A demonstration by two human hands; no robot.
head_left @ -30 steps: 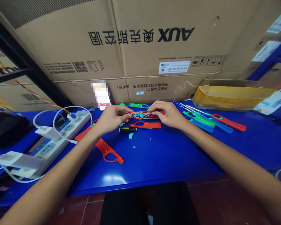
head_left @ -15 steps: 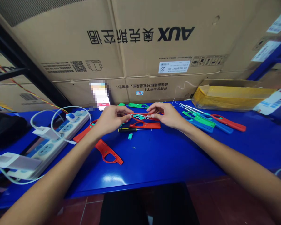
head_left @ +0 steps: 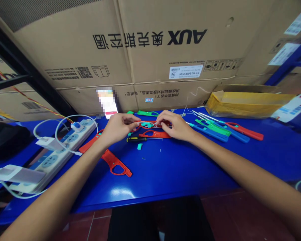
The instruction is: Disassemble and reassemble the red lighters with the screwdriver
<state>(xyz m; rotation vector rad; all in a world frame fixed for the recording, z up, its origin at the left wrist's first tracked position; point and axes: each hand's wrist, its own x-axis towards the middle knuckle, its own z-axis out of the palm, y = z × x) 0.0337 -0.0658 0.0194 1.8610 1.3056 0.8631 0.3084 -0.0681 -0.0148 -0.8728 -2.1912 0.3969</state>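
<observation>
A red lighter casing half (head_left: 149,122) lies across the space between my hands, with teal inner parts (head_left: 145,125) and a thin white wire in it. My left hand (head_left: 120,127) pinches its left end between thumb and fingers. At the other end my right hand (head_left: 174,125) is closed, fingertips at the wire and casing; its exact hold is too small to tell. Just in front lies another red casing half (head_left: 155,134), beside a black and yellow screwdriver (head_left: 136,139). A small teal piece (head_left: 139,146) rests nearer me.
Blue, green and red lighters (head_left: 244,130) with metal tubes lie at right, before a yellow-taped box (head_left: 248,102). At left are red casing pieces (head_left: 115,163) and a power strip (head_left: 57,150) with chargers. A lit phone (head_left: 109,105) leans against the large carton (head_left: 150,63).
My right hand has shifted slightly left along the red casing, its fingers now bent down more over the wire. My left hand stays nearly where it was.
</observation>
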